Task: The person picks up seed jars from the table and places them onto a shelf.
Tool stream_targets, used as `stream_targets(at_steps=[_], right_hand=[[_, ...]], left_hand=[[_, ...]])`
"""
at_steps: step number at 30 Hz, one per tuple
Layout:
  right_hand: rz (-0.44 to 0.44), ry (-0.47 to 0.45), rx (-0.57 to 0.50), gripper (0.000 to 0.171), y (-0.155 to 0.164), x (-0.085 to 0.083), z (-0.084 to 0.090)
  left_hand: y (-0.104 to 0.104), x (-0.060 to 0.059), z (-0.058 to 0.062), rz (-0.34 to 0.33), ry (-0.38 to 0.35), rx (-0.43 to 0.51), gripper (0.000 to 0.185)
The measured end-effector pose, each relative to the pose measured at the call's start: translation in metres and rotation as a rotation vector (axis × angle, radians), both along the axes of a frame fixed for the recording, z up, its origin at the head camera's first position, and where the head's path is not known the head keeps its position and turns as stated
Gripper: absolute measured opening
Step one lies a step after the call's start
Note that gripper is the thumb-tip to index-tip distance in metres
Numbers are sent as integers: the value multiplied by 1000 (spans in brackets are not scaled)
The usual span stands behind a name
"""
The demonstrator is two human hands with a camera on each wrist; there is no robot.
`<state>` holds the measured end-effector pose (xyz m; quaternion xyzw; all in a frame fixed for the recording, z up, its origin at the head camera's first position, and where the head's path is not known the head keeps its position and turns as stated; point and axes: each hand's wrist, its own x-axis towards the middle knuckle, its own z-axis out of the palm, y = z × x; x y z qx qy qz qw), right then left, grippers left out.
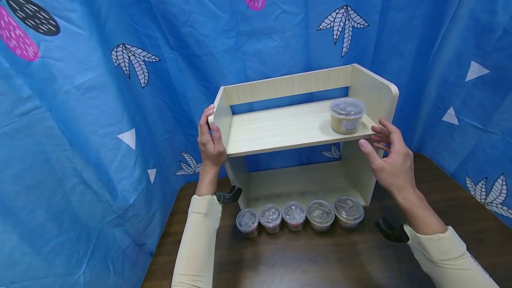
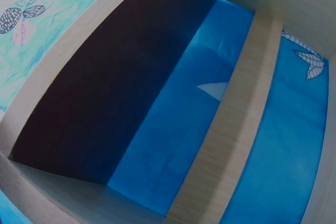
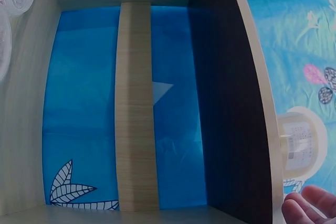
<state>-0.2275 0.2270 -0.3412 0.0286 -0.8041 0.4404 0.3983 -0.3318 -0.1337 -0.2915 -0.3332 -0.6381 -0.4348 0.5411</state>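
A pale wooden two-tier shelf (image 1: 280, 123) stands on the dark table. My left hand (image 1: 211, 143) rests at the front edge of its left side panel, fingers extended up along the panel. My right hand (image 1: 392, 159) is by the right side panel, near the right end of the upper board, its fingers loosely spread and holding nothing. Just left of those fingers, a lidded tub (image 1: 347, 117) with a yellowish content and a white label sits on the upper board. In the right wrist view, fingertips (image 3: 310, 205) appear below the tub (image 3: 302, 142).
Several small lidded cups (image 1: 270, 218) stand in a row on the table (image 1: 280, 261) before the lower tier. The two at the right, including a greyish cup (image 1: 349, 211), are larger. A blue patterned curtain (image 1: 272, 34) hangs close behind and beside the shelf.
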Motion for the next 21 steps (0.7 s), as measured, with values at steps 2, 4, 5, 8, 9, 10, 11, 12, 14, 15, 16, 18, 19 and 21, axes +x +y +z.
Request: stream_targets(at_steps=[2, 4, 5, 8, 9, 10, 11, 12, 14, 15, 16, 18, 19, 21], right_hand=[[-1, 0, 1, 65, 0, 0, -1], [0, 0, 1, 65, 0, 0, -3], [-2, -1, 1, 65, 0, 0, -3], [-9, -6, 3, 65, -1, 0, -6], [-12, -8, 3, 65, -1, 0, -6], [-16, -9, 4, 66, -1, 1, -7], [-18, -10, 5, 66, -1, 1, -8], [-18, -12, 3, 66, -1, 1, -9], [-18, -15, 0, 66, -1, 1, -10], [-17, -18, -1, 66, -1, 2, -11], [-16, -20, 0, 67, -1, 2, -12], [-9, -22, 0, 67, -2, 2, -13], [-7, -21, 1, 67, -2, 3, -13], [-4, -20, 3, 66, -2, 3, -15]], left_hand=[[0, 0, 0, 2, -6, 1, 37], [-2, -7, -4, 3, -8, 4, 38], [-3, -11, -6, 3, -2, 2, 39], [-8, -25, -14, -3, 6, 5, 42], [-10, -31, -17, -3, 9, 5, 43], [-11, -34, -19, -6, 11, 6, 43], [-12, -36, -20, -9, 14, 4, 42], [-13, -38, -21, -13, 13, 5, 40], [-14, -40, -22, -17, 13, 3, 37], [-14, -40, -22, -18, 13, 0, 37], [-15, -40, -22, -21, 14, -1, 38], [-15, -40, -22, -20, 15, -4, 41], [-15, -40, -22, -18, 15, -5, 42], [-15, -39, -22, -17, 16, -4, 43]])
